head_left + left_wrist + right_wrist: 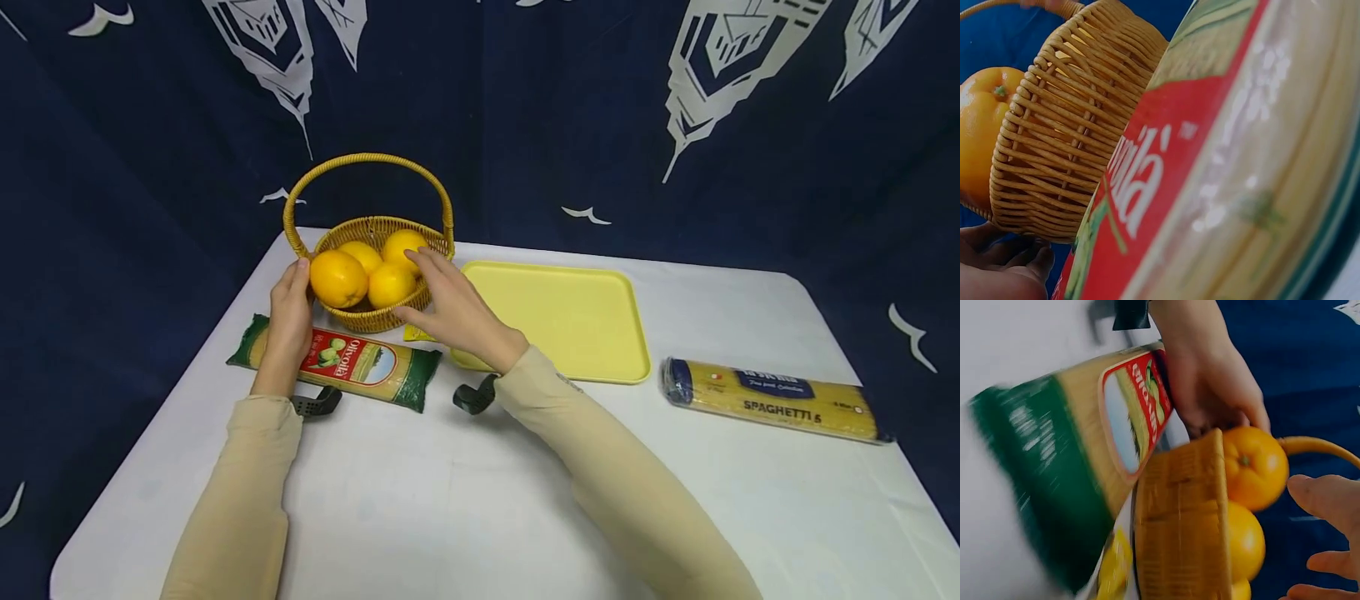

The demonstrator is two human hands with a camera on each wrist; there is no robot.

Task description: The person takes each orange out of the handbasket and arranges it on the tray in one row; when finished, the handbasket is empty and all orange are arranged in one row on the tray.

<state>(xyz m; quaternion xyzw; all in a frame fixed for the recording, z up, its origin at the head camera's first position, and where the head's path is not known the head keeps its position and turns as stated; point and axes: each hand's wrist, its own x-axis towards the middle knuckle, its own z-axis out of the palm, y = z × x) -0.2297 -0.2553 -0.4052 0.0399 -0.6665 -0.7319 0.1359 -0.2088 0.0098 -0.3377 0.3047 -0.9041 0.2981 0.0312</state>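
Note:
A wicker basket (363,321) with an arched handle (367,157) stands at the back left, holding several oranges (337,279). My left hand (288,317) holds the basket's left side near the handle's base, its thumb by the nearest orange; in the left wrist view the fingers (1029,259) curl against the wicker. Over the basket's right side, my right hand (461,312) is spread above the oranges, fingertips close to the rear right orange (405,248). In the right wrist view its fingers (1329,500) stand apart from the orange (1254,469).
An Olivoilà pasta pack (367,367) lies before the basket, partly under my left wrist. A small yellow packet (417,334) peeks out beside the basket. Right of it lies a yellow tray (562,325), and farther right a spaghetti pack (772,400). A dark blue curtain (525,125) hangs behind.

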